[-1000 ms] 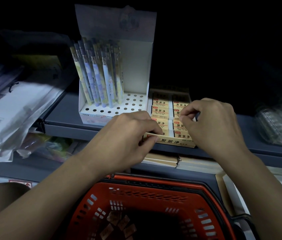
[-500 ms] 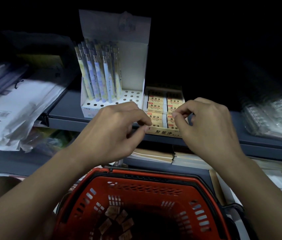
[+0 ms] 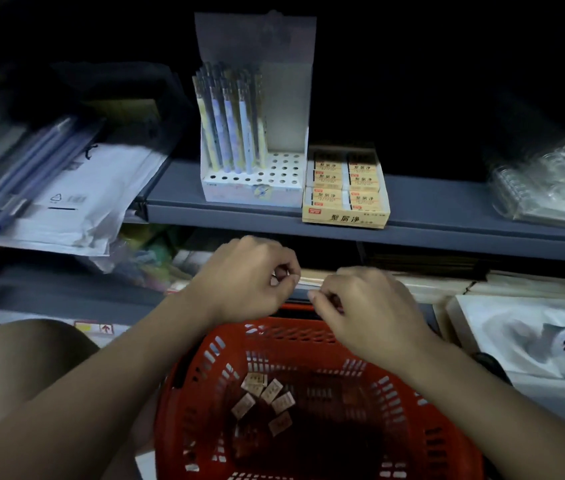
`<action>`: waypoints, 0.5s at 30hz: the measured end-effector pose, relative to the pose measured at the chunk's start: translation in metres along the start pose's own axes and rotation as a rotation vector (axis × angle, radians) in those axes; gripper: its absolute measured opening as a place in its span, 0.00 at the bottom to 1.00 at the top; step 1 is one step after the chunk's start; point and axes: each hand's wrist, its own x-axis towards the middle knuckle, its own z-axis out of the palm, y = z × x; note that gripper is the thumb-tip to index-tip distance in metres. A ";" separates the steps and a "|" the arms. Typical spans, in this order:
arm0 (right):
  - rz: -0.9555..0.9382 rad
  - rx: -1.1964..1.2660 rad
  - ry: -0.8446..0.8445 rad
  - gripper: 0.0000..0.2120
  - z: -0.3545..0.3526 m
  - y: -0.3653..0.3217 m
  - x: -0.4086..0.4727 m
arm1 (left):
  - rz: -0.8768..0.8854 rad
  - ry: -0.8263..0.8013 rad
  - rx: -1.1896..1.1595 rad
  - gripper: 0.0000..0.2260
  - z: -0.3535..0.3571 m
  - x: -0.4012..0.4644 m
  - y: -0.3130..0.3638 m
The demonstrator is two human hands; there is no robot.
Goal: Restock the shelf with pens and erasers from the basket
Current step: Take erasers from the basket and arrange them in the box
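Observation:
A yellow eraser box [image 3: 345,216] full of wrapped erasers stands on the grey shelf [image 3: 239,216]. Just left of it is a white pen display box [image 3: 253,188] with several blue and yellow pens [image 3: 229,129] upright on its left side. Below, a red basket [image 3: 205,375] holds several loose erasers [image 3: 263,396] on its floor. My left hand [image 3: 250,278] and my right hand [image 3: 367,306] hover close together over the basket's far rim, below the shelf edge. Both have curled fingers, thumb against forefinger, and I see nothing in them.
White plastic packets and a zip pouch [image 3: 66,188] lie on the shelf at left. Wrapped spiral notebooks [image 3: 544,188] lie at right. The lower shelf holds stacked paper goods [image 3: 447,282] and a white package [image 3: 534,337] sits at lower right.
Both hands have left the eraser box and dropped from the shelf to just above the basket's far rim. The view has tilted down and shows more of the basket.

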 end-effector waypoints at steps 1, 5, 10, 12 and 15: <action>0.015 -0.015 -0.044 0.20 0.006 -0.003 -0.005 | -0.011 -0.017 0.004 0.08 0.006 -0.005 -0.001; 0.044 -0.026 -0.191 0.19 0.030 -0.008 -0.021 | -0.099 -0.109 0.011 0.09 0.034 -0.025 -0.005; 0.096 -0.047 -0.468 0.16 0.076 -0.002 -0.034 | -0.219 -0.369 -0.044 0.12 0.081 -0.046 -0.027; 0.107 -0.072 -0.603 0.17 0.098 0.002 -0.039 | -0.288 -0.487 -0.075 0.12 0.105 -0.054 -0.039; 0.129 -0.069 -0.773 0.18 0.130 0.004 -0.048 | -0.382 -0.648 -0.090 0.22 0.149 -0.071 -0.057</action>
